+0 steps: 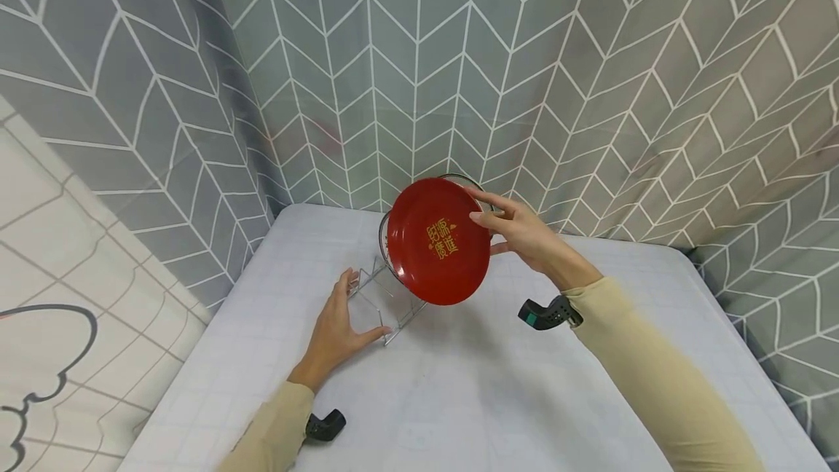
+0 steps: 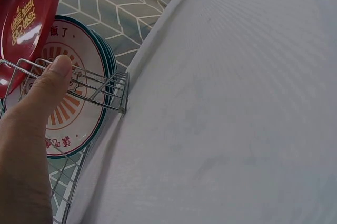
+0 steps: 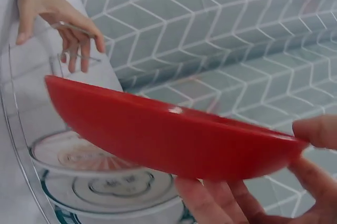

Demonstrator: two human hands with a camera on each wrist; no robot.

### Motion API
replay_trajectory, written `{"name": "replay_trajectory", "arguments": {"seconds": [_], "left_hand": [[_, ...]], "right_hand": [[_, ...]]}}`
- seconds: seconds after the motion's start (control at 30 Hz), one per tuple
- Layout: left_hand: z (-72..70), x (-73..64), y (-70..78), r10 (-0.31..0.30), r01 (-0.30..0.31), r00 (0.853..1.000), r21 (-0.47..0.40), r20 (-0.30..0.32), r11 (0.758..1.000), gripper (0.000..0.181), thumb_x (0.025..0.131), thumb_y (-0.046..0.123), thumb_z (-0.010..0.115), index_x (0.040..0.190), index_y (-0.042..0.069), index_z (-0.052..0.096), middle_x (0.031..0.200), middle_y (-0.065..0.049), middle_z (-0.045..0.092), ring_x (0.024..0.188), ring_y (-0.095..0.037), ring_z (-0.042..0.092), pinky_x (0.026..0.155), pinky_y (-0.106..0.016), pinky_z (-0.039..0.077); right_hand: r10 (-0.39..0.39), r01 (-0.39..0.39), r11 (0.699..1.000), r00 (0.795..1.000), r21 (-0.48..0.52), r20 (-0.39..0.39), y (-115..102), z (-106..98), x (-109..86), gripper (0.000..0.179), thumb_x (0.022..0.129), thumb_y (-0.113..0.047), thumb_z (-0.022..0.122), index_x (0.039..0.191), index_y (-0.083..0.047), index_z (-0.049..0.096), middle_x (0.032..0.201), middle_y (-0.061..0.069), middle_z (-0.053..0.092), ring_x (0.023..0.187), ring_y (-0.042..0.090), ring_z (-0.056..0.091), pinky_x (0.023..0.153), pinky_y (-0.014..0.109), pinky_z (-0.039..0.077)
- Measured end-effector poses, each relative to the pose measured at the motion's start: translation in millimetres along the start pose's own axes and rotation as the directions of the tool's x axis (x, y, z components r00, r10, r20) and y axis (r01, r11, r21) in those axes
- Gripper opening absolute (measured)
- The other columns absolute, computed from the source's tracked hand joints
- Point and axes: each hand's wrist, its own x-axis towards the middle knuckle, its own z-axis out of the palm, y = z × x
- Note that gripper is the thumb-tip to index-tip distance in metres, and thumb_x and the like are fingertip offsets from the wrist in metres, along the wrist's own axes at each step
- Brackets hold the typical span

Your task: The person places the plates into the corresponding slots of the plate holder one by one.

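Observation:
My right hand (image 1: 524, 235) pinches the rim of a glossy red plate (image 1: 419, 261) with gold characters, thumb on its face and fingers behind. The plate is tilted above a wire dish rack (image 1: 370, 293). At the near left end of that rack, my left hand (image 1: 337, 326) grips the wire frame; its thumb (image 2: 59, 69) lies on the wires in the left wrist view. Several white plates (image 2: 79, 124) with teal rims and orange ray patterns stand in the rack behind the red plate, which hides most of them in the head view.
A white cloth covers the table (image 1: 419, 399). Behind it and at the sides hang grey curtains (image 1: 393, 79) with a white chevron pattern. Black bands with dark devices (image 1: 547, 313) sit at both wrists.

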Motion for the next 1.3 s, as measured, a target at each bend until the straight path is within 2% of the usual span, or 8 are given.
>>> {"name": "replay_trajectory", "arguments": {"seconds": [0.23,0.5,0.73,0.9,1.07,1.17,1.3], "left_hand": [[-0.5,-0.7,0.5,0.001,-0.001,1.000,-0.016,-0.006,1.000,0.120,0.063,0.047,0.089,0.154,0.010,0.020,0.149,-0.012,0.045,0.133,-0.028,0.049,0.107,-0.049,0.045],[0.1,-1.5,0.9,0.012,-0.012,1.000,-0.015,-0.010,1.000,0.122,0.063,0.051,0.088,0.155,0.011,0.020,0.149,-0.013,0.046,0.133,-0.029,0.049,0.107,-0.049,0.046],[0.8,-2.2,-0.6,0.034,-0.034,0.999,0.007,-0.038,0.999,0.124,0.061,0.051,0.089,0.155,0.009,0.019,0.149,-0.011,0.045,0.133,-0.028,0.050,0.108,-0.048,0.044],[1.4,-3.4,-0.6,0.011,-0.011,1.000,0.005,-0.020,1.000,0.122,0.062,0.051,0.089,0.155,0.012,0.020,0.149,-0.011,0.046,0.133,-0.027,0.050,0.106,-0.047,0.046],[-0.1,-3.1,2.5,-0.022,0.022,1.000,-0.012,-0.001,1.000,0.120,0.064,0.050,0.088,0.155,0.013,0.019,0.150,-0.010,0.044,0.134,-0.028,0.049,0.105,-0.048,0.047],[-0.1,-3.2,2.7,-0.026,0.026,1.000,-0.007,0.001,1.000,0.119,0.064,0.049,0.088,0.155,0.011,0.020,0.150,-0.011,0.044,0.133,-0.029,0.050,0.105,-0.048,0.047],[1.5,-3.5,1.7,-0.009,0.008,1.000,-0.017,-0.017,1.000,0.120,0.062,0.044,0.091,0.154,0.009,0.022,0.147,-0.014,0.047,0.130,-0.030,0.052,0.104,-0.049,0.048]], "right_hand": [[-0.021,0.021,0.999,1.000,0.024,-0.007,0,18,4.1,0.050,0.101,-0.026,0.052,0.150,-0.022,0.042,0.142,0.017,0.050,0.120,0.033,0.055,0.094,0.057,0.054],[-0.020,0.022,0.999,0.998,0.033,-0.067,-10,22,9.6,0.044,0.102,-0.029,0.051,0.145,-0.022,0.049,0.136,0.014,0.057,0.110,0.027,0.061,0.085,0.033,0.060],[-0.061,0.059,0.998,0.990,-0.020,-0.124,-17,28,17.1,0.040,0.100,-0.031,0.054,0.140,-0.023,0.055,0.130,0.014,0.062,0.109,0.031,0.062,0.079,0.036,0.061],[-0.067,0.061,0.997,0.991,-0.052,-0.119,-10,42,21.0,0.040,0.100,-0.028,0.054,0.140,-0.020,0.055,0.131,0.016,0.060,0.112,0.033,0.060,0.086,0.043,0.060],[-0.139,0.128,0.986,0.984,-0.105,-0.109,-3,61,23.9,0.039,0.100,-0.024,0.056,0.138,-0.015,0.057,0.125,0.018,0.058,0.113,0.035,0.058,0.088,0.049,0.059],[-0.184,0.166,0.975,0.976,-0.147,-0.119,3,75,23.6,0.037,0.099,-0.023,0.058,0.135,-0.015,0.059,0.119,0.016,0.061,0.108,0.033,0.061,0.082,0.046,0.061],[-0.230,0.203,0.958,0.966,-0.202,-0.122,21,96,21.4,0.037,0.097,-0.022,0.061,0.134,-0.015,0.060,0.112,0.011,0.063,0.099,0.025,0.061,0.079,0.033,0.061]]}}
